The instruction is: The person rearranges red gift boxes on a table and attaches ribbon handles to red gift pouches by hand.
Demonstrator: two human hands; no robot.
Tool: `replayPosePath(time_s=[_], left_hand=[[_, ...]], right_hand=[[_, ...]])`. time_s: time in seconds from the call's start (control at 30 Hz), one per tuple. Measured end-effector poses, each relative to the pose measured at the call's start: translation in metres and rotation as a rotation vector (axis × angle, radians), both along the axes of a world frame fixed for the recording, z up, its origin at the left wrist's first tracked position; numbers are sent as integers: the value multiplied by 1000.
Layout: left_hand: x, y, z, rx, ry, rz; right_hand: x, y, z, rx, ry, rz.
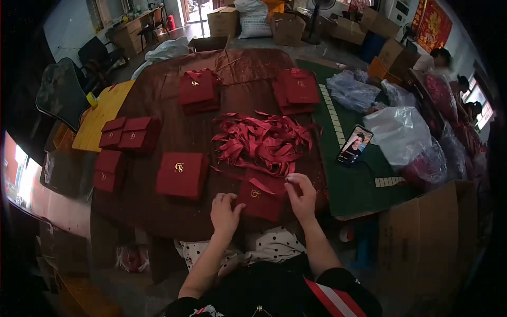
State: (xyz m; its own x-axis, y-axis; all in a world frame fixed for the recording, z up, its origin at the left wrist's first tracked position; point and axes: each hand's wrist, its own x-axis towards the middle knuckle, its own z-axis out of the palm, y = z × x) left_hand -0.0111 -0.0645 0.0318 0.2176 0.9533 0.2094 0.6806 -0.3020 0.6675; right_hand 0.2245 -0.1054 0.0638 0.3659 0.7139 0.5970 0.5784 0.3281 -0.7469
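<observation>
On the dark red table (153,87), a heap of ribbons (264,142) lies just beyond the red pouch (264,206); my left hand (225,214) curls loosely open, thumb by the pouch's edge; whether my right hand (303,199) pinches anything, I cannot tell

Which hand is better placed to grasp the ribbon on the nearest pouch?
Probably the right hand: its fingertips are nearer the ribbon; the left hand is by the left edge of the pouch.
</observation>
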Motion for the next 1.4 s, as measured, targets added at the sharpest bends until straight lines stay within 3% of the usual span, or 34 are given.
replayPosePath(time_s=[0.03,0.1,0.27,0.33,0.37,0.47,0.67,0.83,0.9,1.1,1.4], left_hand=[[2,0,-2,29,-2,13],[6,-3,1,24,-26,32],[6,-6,-12,93,-67,67],[7,-7,-9,97,-57,79],[6,-5,-9,95,-53,84],[1,-2,-6,-38,-84,73],[-15,5,-10,-267,-166,-75],[-10,2,-4,-260,-76,-16],[-10,2,-5,-232,-92,-27],[-10,2,-1,-260,-63,-28],[-6,-4,-3,-94,-143,-33]], right_hand=[[-5,-2,2,-1,1,-1],[-20,-8,6,-206,573,247],[-54,-9,3,-289,494,421],[-60,-8,-2,-244,-58,317],[-63,-4,-17,-159,-118,292],[-69,-3,-24,-316,-34,248],[-72,5,-33,-300,18,218],[-73,4,-28,-337,-3,221],[-72,7,-29,-237,-278,211],[-79,15,-32,-332,-500,185],[-82,20,-34,-267,-502,308]])
